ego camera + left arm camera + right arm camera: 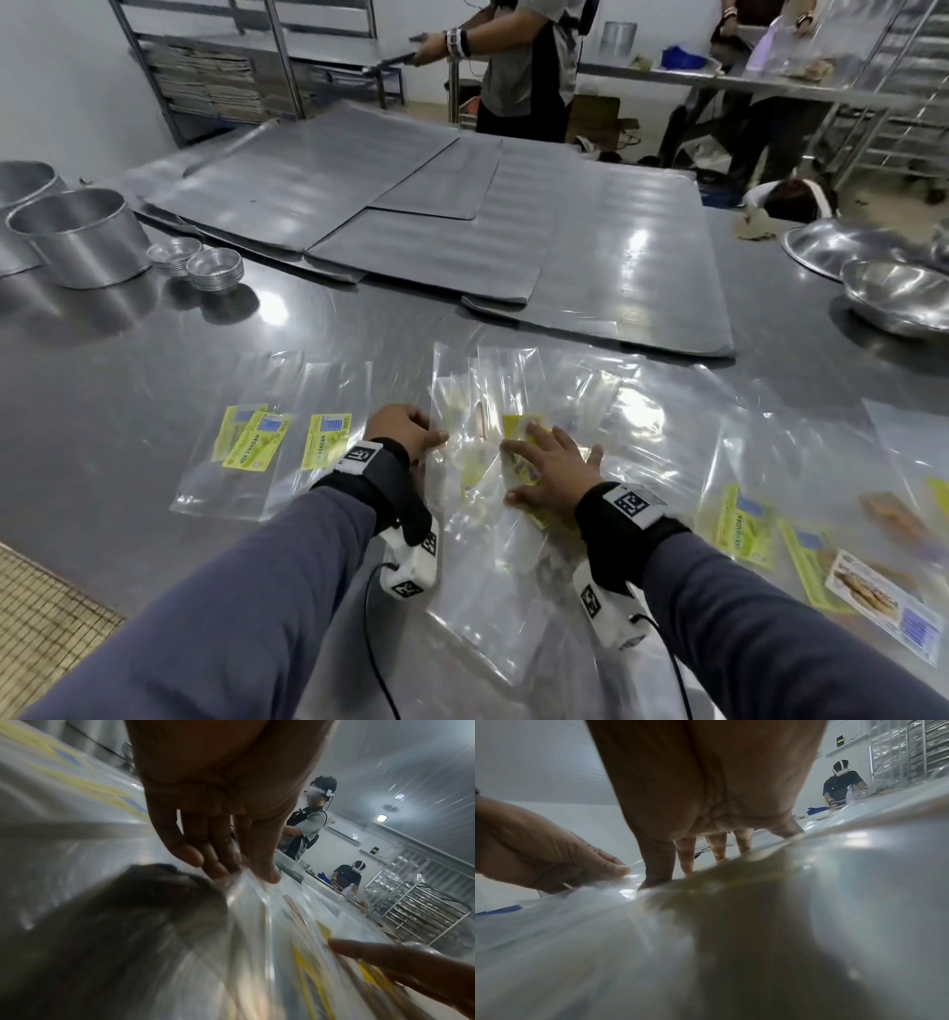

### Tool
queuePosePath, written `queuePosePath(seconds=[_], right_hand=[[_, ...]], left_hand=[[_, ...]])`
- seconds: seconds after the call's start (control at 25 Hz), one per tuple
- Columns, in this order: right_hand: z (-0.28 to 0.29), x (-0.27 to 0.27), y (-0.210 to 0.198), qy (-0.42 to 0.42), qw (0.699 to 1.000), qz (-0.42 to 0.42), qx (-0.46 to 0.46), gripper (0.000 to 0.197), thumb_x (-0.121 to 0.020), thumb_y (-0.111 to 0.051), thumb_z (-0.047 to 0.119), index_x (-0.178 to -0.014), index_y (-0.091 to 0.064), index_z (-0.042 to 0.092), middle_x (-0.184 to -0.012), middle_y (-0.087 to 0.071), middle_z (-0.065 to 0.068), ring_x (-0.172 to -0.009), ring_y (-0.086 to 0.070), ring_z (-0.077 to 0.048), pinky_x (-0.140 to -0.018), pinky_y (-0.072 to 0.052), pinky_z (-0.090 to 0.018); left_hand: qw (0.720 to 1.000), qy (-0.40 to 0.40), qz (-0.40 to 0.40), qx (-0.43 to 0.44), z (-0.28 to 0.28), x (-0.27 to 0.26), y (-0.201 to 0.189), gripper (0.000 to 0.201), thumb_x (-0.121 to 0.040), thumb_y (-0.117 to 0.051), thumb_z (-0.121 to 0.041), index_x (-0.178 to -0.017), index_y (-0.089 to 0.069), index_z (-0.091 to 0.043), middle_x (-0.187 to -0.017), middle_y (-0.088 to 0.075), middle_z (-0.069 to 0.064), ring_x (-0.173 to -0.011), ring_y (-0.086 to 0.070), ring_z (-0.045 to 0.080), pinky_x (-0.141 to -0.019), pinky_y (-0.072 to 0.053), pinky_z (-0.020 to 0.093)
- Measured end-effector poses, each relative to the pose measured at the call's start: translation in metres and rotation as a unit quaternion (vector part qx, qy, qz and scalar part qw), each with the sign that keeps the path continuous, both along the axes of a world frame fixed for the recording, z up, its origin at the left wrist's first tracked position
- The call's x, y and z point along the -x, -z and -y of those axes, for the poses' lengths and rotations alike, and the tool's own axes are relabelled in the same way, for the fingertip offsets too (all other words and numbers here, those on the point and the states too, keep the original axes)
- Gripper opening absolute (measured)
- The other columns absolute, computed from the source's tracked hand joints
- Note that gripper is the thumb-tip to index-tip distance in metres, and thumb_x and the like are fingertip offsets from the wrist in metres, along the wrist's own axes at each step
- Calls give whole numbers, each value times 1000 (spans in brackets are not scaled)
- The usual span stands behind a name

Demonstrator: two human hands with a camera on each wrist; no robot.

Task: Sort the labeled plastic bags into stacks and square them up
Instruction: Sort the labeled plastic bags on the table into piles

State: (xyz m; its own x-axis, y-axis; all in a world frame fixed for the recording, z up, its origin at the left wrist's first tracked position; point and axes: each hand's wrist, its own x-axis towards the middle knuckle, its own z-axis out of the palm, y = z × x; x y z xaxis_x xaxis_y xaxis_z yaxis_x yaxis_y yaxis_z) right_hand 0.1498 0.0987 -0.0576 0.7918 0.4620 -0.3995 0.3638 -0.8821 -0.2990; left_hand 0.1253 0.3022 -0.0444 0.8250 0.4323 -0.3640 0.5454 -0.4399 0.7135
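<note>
A loose pile of clear plastic bags (518,390) with yellow labels lies in the middle of the steel table (128,370). My left hand (411,431) pinches the left edge of a clear bag (239,882) between thumb and fingers. My right hand (552,462) lies flat with spread fingers on a yellow-labeled bag (516,429), pressing it down. In the right wrist view the fingers (685,856) rest straight on the plastic (834,882). To the left lie sorted bags with yellow labels (267,437). More labeled bags (770,529) lie scattered at the right.
Flat metal trays (411,216) cover the far half of the table. Round tins (82,236) and small foil cups (213,267) stand at the left. Steel bowls (893,293) sit at the right. Other people (518,67) work at the far side, near racks (215,77).
</note>
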Motion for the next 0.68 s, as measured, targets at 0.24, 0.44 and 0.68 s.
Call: queuePosePath(seconds=[0.24,0.44,0.68], right_hand=[[-1,1,-3,3,1000,2,8,70,-82,-63,49,-141,-27,45,-158,-2,10,-146,5,-23,-109,0,-66],[-4,0,-7,13,1000,-2,18,71,-80,-65,48,-141,-27,46,-158,-2,11,-146,4,-22,-110,-2,-66],[-10,0,-6,10,1000,-8,24,76,-80,-67,43,-143,-25,41,-159,0,6,-146,5,-24,-112,-5,-63]], left_hand=[[994,-21,103,16,1,4,-2,33,-72,-80,-16,-59,-49,-16,-65,-55,-4,-69,-52,16,-67,-42,26],[987,-56,145,49,-21,-1,-11,29,-78,-75,-21,-70,-47,-16,-75,-58,3,-73,-54,19,-70,-48,30],[977,-132,165,33,-105,33,-13,53,-87,-60,2,-135,-42,-13,-97,-54,14,-83,-53,25,-57,-47,29]])
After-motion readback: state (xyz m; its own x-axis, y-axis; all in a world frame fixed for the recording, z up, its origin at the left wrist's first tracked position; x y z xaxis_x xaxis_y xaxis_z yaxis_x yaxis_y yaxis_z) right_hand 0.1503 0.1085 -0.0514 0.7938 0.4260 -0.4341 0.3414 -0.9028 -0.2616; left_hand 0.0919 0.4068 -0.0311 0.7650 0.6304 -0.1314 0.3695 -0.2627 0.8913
